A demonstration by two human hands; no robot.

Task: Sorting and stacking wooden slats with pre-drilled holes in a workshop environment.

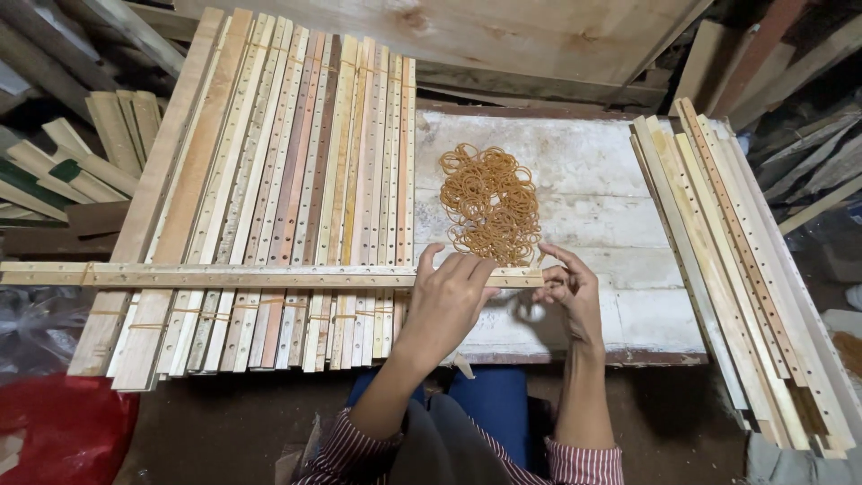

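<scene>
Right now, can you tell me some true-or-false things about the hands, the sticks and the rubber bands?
1. The left hand rests on a long wooden strip lying crosswise over the stack of slats. True.
2. The pile of rubber bands is green. False: it is tan-orange.
3. The right hand is at the right end of the strip. True.
4. The rubber bands lie on top of the left stack of slats. False: they lie on the white board between the two stacks.
5. The slats have rows of small holes. True.
</scene>
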